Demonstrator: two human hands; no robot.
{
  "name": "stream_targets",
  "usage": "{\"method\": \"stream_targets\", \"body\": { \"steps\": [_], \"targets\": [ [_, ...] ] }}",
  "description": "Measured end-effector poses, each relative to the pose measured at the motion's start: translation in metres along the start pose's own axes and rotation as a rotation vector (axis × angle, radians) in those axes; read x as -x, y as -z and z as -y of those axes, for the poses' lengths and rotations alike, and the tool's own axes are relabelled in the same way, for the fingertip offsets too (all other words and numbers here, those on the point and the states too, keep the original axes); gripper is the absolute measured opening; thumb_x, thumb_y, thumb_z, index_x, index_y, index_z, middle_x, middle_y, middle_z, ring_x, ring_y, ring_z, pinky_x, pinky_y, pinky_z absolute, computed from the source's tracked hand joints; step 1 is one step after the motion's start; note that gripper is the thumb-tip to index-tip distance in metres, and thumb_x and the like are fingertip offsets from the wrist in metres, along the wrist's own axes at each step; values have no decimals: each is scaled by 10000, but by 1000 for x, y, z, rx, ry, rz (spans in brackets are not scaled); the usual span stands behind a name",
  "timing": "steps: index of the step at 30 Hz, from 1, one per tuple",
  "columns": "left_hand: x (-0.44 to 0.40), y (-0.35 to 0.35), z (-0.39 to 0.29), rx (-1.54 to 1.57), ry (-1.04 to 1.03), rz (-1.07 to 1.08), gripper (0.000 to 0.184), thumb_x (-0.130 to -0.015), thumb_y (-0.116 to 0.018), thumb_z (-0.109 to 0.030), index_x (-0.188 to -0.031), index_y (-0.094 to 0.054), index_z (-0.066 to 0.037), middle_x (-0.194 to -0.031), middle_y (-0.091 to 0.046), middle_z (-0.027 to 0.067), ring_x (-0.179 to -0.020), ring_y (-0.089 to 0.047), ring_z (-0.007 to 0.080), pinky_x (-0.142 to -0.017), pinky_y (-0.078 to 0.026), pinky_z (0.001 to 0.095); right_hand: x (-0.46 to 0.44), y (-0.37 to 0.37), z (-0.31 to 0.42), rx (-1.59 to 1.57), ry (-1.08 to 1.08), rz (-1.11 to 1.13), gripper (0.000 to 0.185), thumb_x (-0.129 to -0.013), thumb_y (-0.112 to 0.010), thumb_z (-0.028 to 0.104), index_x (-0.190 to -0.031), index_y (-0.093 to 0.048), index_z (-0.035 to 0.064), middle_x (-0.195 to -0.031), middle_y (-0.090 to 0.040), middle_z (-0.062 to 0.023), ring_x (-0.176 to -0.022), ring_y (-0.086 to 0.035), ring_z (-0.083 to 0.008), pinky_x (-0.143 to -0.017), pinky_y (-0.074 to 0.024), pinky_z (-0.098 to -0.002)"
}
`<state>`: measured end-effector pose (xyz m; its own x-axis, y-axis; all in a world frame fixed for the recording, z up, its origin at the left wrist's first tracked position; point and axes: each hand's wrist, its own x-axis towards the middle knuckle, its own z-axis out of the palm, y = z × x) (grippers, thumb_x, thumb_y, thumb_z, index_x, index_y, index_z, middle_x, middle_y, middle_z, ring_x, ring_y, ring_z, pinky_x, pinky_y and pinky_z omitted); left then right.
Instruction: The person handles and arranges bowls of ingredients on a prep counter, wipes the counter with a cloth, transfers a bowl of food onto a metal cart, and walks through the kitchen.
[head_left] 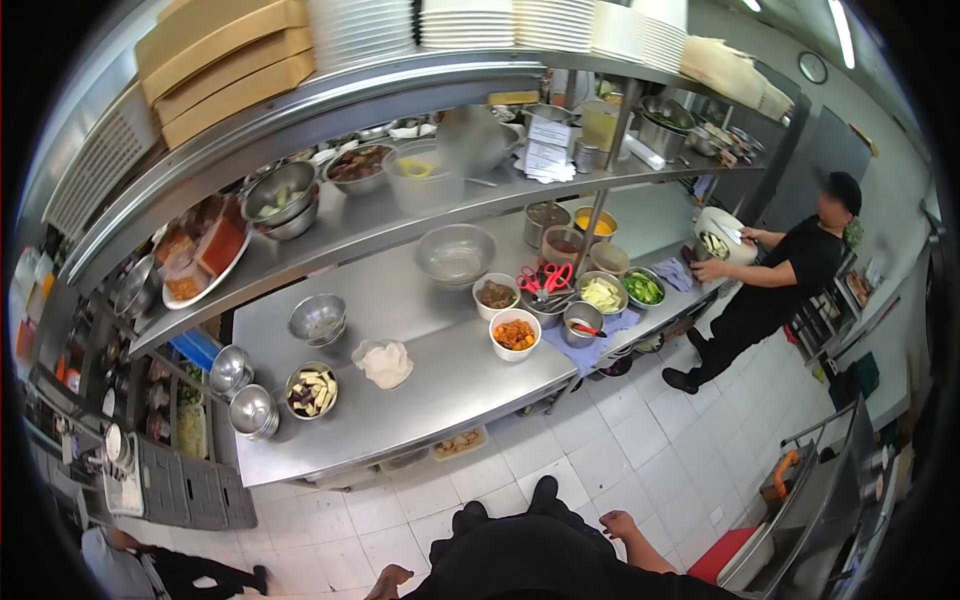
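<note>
My left hand (392, 579) hangs low beside my body at the bottom of the head view, partly cut off, with nothing visible in it. My right hand (620, 524) is over the floor to the right, fingers loosely bent and holding nothing. Both are apart from the steel worktable (440, 405) in front of me. Near its front edge stands a white tub of orange food pieces (515, 335). A crumpled whitish cloth or bag (383, 363) lies further left, beside a steel bowl of cut eggplant (312, 391).
Stacked steel bowls (254, 412) stand at the table's left end. Red-handled scissors (546, 281) rise among containers at the right. An overhead shelf (440, 208) holds bowls and tubs. A co-worker (790, 255) holds a white container; another person (170, 565) is lower left.
</note>
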<state>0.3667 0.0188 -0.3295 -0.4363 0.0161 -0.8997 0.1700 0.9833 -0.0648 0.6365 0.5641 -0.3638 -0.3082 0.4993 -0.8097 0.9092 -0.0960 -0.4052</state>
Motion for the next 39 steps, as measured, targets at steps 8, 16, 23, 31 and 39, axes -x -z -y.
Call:
{"method": "stream_targets", "body": {
  "steps": [8, 16, 23, 31, 39],
  "targets": [
    [-103, -91, 33, 573, -240, -361, 533, -776, -617, -494, -1094, -699, -75, -1134, -657, 182, -1120, -592, 335, -973, -463, 398, -21, 2, 45, 137, 9, 125, 340, -857, -667, 263, -1080, -632, 9, -967, -678, -125, -769, -710, -263, -582, -575, -388],
    [-75, -39, -5, 741, -324, -429, 534, -788, -698, -432, -1164, -655, -54, -1169, -652, 156, -1102, -614, 302, -950, -483, 375, -32, -30, 67, 47, 109, 156, 230, -871, -668, 228, -980, -639, 28, -839, -652, -71, -656, -664, -205, -515, -521, -333],
    [-72, -11, 8, 618, -395, -474, 513, -790, -704, -417, -1141, -659, -45, -1087, -691, 129, -1036, -650, 285, -909, -509, 372, -24, -33, 46, 102, 132, 71, 264, -851, -692, 269, -920, -698, 14, -815, -695, -96, -694, -658, -196, -621, -527, -346],
    [-109, 38, -22, 982, -405, -256, 445, -825, -721, -232, -1172, -606, 22, -829, -688, 92, -666, -632, 154, -615, -513, 267, -65, -23, -76, 437, 121, 220, 455, -904, -553, 445, -1011, -671, 19, -899, -684, -134, -750, -678, -270, -594, -571, -433],
    [-166, 9, -21, 727, -676, -122, 336, -873, -679, -206, -1107, -620, 29, -884, -679, 85, -804, -623, 148, -724, -499, 278, 38, -18, -59, 51, -13, -127, 413, -853, -548, 429, -844, -711, 50, -681, -694, -96, -572, -666, -199, -538, -541, -330]
  ]
}}
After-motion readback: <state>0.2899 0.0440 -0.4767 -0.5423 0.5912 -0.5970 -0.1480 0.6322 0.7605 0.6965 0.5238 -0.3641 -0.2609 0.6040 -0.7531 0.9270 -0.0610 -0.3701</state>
